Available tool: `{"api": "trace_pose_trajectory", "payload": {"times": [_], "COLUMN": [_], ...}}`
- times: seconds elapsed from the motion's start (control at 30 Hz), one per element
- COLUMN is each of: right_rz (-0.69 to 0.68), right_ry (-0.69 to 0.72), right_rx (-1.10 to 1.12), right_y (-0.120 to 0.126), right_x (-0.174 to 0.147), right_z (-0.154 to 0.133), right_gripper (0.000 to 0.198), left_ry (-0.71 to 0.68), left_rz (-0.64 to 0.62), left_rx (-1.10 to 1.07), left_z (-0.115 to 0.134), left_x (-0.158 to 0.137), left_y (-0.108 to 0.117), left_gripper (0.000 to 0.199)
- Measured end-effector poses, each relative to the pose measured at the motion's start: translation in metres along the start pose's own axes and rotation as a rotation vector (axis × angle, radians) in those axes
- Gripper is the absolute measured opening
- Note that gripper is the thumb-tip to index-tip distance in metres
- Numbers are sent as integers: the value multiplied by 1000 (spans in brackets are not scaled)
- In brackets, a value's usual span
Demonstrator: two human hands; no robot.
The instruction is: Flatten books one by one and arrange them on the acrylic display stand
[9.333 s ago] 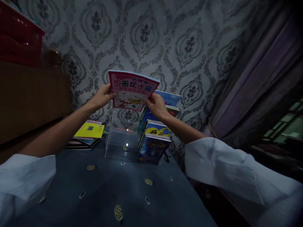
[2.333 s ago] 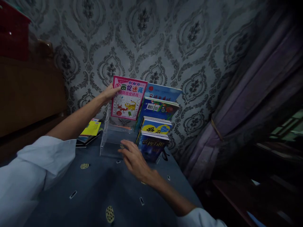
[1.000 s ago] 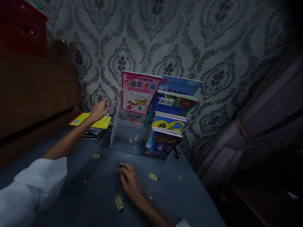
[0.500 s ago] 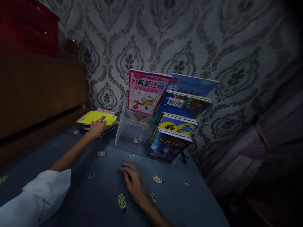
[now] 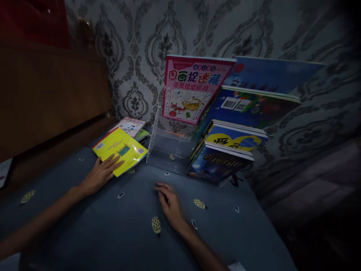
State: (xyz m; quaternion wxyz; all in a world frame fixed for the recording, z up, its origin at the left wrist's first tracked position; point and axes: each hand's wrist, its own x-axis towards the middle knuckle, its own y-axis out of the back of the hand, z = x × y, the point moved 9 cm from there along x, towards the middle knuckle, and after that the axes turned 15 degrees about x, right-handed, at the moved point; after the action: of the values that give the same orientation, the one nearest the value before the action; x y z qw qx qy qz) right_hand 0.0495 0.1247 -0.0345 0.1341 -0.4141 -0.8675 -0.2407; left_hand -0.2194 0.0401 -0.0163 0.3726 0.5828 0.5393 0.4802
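Note:
My left hand [image 5: 103,174] lies with its fingers stretched out across the near left part of a yellow book [image 5: 128,150]. The book slants off a low pile at the left, its near corner reaching over the table. Under and behind it show a picture book with a pinkish cover [image 5: 130,126] and a green-edged book [image 5: 143,134]. My right hand [image 5: 170,205] rests on the tablecloth, fingers loosely bent and apart, holding nothing. Beyond it stands a clear plastic book rack [image 5: 153,137] with a pink picture book [image 5: 188,90] leaning at its back.
The rack's right side carries a pale blue book [image 5: 270,75], a dark blue book with a barcode [image 5: 254,107], a blue-and-yellow book [image 5: 239,141] and a dark starry book [image 5: 217,163]. A wooden cabinet [image 5: 56,98] borders the patterned blue tablecloth [image 5: 113,233] on the left; patterned wallpaper [image 5: 135,101] rises behind.
My left hand and the yellow book have come nearer, uncovering more of the pile. The right hand still rests on the table. The view has shifted closer to the rack.

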Motion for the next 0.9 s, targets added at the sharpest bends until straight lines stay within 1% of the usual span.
{"api": "trace_pose_trajectory", "payload": {"times": [0.1,0.23,0.33,0.43,0.5,0.6,0.7,0.77,0.83,0.9], "right_rz": [8,13,7,-2,-4,6,14,22,26,22], "right_ry": [-6,-15,-7,-14,-25,-31,-37,-58,-80,-80], "right_rx": [-13,-33,-43,-48,-55,-81,-121,-162,-220,-287], "right_y": [2,4,4,3,4,8,15,21,25,25], "right_x": [1,2,2,2,2,2,3,3,2,2], "right_z": [0,0,-3,-7,-7,-2,10,19,25,27], "right_gripper": [30,30,30,29,29,29,30,31,33,35], "left_ry": [-95,-204,-289,-365,-446,-573,-700,-772,-812,-818], "left_rz": [-48,-54,-24,27,37,-15,-35,-29,-55,-97], "left_rx": [-32,-26,-10,-40,-100,-193,-282,-328,-352,-365], "left_z": [13,31,50,70,87,111,134,146,154,156], "left_x": [-42,-88,-110,-121,-123,-118,-106,-95,-81,-68], "left_y": [-10,-10,-13,-14,-9,9,33,45,48,47], "left_gripper": [53,59,66,70,69,68,68,63,57,53]}}
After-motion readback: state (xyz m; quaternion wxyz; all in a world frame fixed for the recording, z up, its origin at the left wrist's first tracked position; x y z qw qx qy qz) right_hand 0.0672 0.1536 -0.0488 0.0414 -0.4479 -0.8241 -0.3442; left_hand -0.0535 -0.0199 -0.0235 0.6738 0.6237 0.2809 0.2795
